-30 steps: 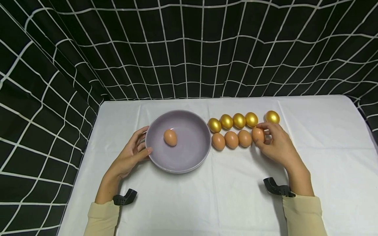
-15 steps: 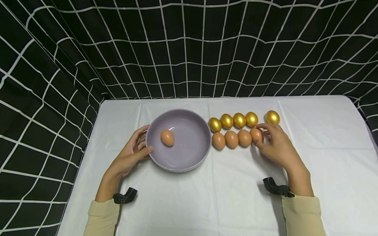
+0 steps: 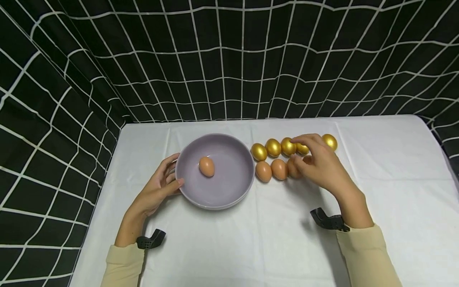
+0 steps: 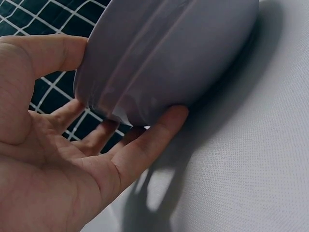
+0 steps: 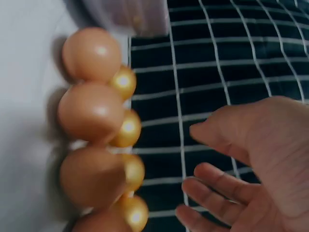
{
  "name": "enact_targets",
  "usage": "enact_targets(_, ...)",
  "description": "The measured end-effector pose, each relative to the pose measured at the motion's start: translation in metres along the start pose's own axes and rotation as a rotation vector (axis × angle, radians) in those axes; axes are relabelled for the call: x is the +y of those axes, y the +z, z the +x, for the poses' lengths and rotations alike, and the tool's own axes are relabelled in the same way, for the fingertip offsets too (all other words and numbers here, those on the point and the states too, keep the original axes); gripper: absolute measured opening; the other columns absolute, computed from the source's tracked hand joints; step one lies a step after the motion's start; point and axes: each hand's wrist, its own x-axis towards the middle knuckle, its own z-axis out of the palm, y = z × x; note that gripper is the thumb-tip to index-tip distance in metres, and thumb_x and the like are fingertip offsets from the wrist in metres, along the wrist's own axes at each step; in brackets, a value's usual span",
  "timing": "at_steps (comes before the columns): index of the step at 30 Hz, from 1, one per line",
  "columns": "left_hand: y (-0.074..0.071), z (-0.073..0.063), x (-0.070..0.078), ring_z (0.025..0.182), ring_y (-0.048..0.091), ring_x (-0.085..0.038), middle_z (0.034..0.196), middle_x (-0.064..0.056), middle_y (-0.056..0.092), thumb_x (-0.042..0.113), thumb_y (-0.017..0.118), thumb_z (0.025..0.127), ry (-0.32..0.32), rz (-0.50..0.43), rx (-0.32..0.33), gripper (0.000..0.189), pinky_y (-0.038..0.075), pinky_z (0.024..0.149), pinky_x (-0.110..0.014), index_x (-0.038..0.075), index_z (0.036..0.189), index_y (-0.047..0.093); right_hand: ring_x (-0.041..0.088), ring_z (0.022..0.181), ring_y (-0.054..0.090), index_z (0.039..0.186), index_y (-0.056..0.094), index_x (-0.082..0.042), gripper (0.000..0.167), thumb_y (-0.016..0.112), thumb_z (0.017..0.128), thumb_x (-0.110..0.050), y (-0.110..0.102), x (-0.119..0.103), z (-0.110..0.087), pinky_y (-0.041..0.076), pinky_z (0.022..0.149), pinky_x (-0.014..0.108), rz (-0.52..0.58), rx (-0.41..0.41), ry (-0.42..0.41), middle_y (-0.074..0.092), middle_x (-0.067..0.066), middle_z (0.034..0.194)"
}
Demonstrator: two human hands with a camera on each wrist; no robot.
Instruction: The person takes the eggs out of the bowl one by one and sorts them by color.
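My left hand point(image 3: 153, 194) holds a mauve bowl point(image 3: 231, 177) at its left side, thumb over the rim. In the left wrist view, its fingers point(image 4: 166, 121) lie against the bowl's outer wall, low near the cloth. Inside the bowl lies one brown egg point(image 3: 206, 166). Over the right end of two egg rows hovers my right hand point(image 3: 320, 165), thumb and fingers apart, holding nothing. Beneath it runs a front row of brown eggs point(image 3: 263, 172) and a back row of gold eggs point(image 3: 273, 148). The hand partly hides the nearest ones in the head view.
A single gold egg point(image 3: 330, 142) sits apart at the right, behind my right hand. A white cloth point(image 3: 229, 247) covers the table. Black curtain with white grid lines point(image 3: 229, 59) rises at the back and sides.
My right hand has let go of the brown egg at the row's right end, lifted and moved left. The egg in the bowl has rocked slightly. My left hand keeps its hold.
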Motion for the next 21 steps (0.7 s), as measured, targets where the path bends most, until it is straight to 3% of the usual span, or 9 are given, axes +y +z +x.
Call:
enact_targets(3, 0.000, 0.001, -0.001, 0.133, 0.058, -0.019, 0.167, -0.017, 0.030, 0.002, 0.063, 0.103, 0.001, 0.002, -0.005, 0.081, 0.064, 0.093, -0.034, 0.022, 0.169, 0.019, 0.031, 0.114, 0.063, 0.131, 0.068, -0.010, 0.034, 0.070, 0.097, -0.007, 0.003, -0.012, 0.010, 0.055, 0.088, 0.045, 0.021, -0.017, -0.070, 0.064, 0.012, 0.136)
enact_targets(7, -0.001, -0.001, 0.000, 0.132, 0.059, -0.016, 0.167, -0.017, 0.029, 0.001, 0.062, 0.103, 0.004, 0.006, 0.003, 0.081, 0.064, 0.093, -0.033, 0.021, 0.169, 0.019, 0.032, 0.122, 0.064, 0.129, 0.069, -0.011, 0.034, 0.072, 0.095, -0.005, 0.010, -0.028, 0.022, 0.054, 0.100, 0.052, 0.072, -0.072, -0.136, 0.064, 0.011, 0.135)
enact_targets(10, -0.002, -0.003, 0.001, 0.131, 0.059, -0.014, 0.168, -0.016, 0.029, 0.000, 0.062, 0.103, 0.006, 0.006, 0.005, 0.081, 0.064, 0.093, -0.033, 0.021, 0.169, 0.019, 0.030, 0.119, 0.064, 0.130, 0.068, -0.012, 0.036, 0.069, 0.095, -0.004, 0.016, -0.037, 0.028, 0.053, 0.100, 0.050, 0.080, -0.115, -0.158, 0.064, 0.009, 0.136)
enact_targets(14, -0.001, -0.002, 0.000, 0.132, 0.059, -0.015, 0.168, -0.016, 0.029, 0.002, 0.062, 0.103, 0.007, 0.008, -0.003, 0.081, 0.063, 0.094, -0.034, 0.022, 0.169, 0.019, 0.030, 0.114, 0.065, 0.133, 0.068, -0.012, 0.037, 0.068, 0.096, -0.007, 0.022, -0.051, 0.036, 0.053, 0.097, 0.048, 0.039, -0.167, -0.190, 0.063, 0.009, 0.138)
enact_targets(17, -0.001, -0.001, -0.001, 0.131, 0.059, -0.014, 0.167, -0.016, 0.029, 0.001, 0.062, 0.103, 0.002, 0.008, 0.001, 0.081, 0.064, 0.093, -0.033, 0.022, 0.169, 0.019, 0.031, 0.120, 0.065, 0.136, 0.066, -0.010, 0.038, 0.067, 0.098, -0.010, 0.029, -0.063, 0.042, 0.054, 0.105, 0.050, 0.009, -0.228, -0.217, 0.061, 0.011, 0.141)
enact_targets(21, -0.001, -0.001, 0.000, 0.129, 0.060, -0.013, 0.167, -0.016, 0.029, 0.001, 0.062, 0.103, 0.003, 0.010, 0.000, 0.082, 0.064, 0.093, -0.034, 0.021, 0.169, 0.018, 0.030, 0.117, 0.065, 0.139, 0.065, -0.009, 0.040, 0.067, 0.099, -0.014, 0.040, -0.079, 0.050, 0.054, 0.106, 0.048, -0.024, -0.296, -0.249, 0.060, 0.010, 0.142)
